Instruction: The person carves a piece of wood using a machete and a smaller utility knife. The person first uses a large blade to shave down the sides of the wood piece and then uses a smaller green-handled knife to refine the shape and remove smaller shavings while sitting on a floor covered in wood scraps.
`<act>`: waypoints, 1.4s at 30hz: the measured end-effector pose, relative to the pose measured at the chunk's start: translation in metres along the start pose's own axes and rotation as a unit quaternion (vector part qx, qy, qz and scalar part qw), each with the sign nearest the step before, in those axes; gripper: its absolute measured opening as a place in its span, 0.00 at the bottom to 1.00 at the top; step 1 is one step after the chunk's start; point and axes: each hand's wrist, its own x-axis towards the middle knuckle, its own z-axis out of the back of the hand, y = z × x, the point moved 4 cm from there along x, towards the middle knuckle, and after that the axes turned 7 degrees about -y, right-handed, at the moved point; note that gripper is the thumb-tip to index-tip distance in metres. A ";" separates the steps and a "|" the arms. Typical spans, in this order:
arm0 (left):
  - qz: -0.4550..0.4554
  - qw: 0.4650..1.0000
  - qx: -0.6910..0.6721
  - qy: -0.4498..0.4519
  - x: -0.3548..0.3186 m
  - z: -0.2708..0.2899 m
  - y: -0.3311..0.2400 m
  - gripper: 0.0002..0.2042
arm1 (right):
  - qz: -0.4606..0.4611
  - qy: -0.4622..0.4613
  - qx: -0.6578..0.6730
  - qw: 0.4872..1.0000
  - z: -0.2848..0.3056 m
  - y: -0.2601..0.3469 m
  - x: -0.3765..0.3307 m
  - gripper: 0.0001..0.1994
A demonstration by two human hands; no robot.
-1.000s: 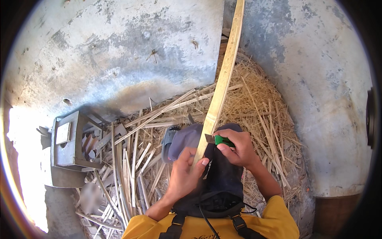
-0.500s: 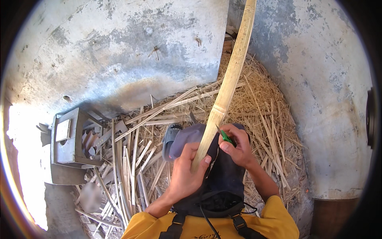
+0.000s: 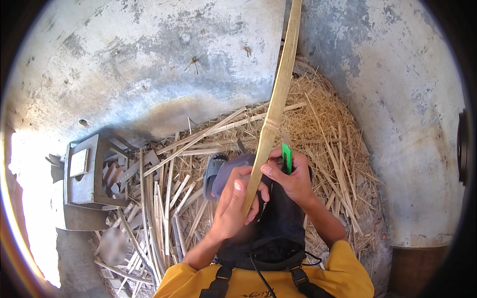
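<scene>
Left hand (image 3: pixel 233 208) gripping bamboo strip (image 3: pixel 275 107), green-handled knife (image 3: pixel 286 158)

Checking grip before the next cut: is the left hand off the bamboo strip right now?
No, the left hand is closed around the lower end of the bamboo strip, with the right hand holding a green cutter beside it.

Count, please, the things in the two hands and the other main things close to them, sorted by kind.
Hands: 2, the left hand and the right hand
Long bamboo strip, held by the left hand: 1
Green-handled knife, in the right hand: 1
Grey sandal: 1
Grey block on the left: 1
Heap of shavings: 1
Total: 7
</scene>
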 end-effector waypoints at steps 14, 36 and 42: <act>0.102 0.990 -0.074 0.055 0.002 0.006 0.003 0.25 | 0.041 -0.040 -0.032 0.998 0.012 -0.002 0.008 0.10; -0.079 0.982 0.133 -0.106 0.005 -0.002 0.006 0.23 | -0.013 0.007 0.009 1.000 0.009 0.024 0.003 0.18; -0.079 0.982 0.139 -0.104 0.001 -0.003 -0.003 0.19 | -0.013 0.004 0.007 1.000 0.013 0.023 0.003 0.19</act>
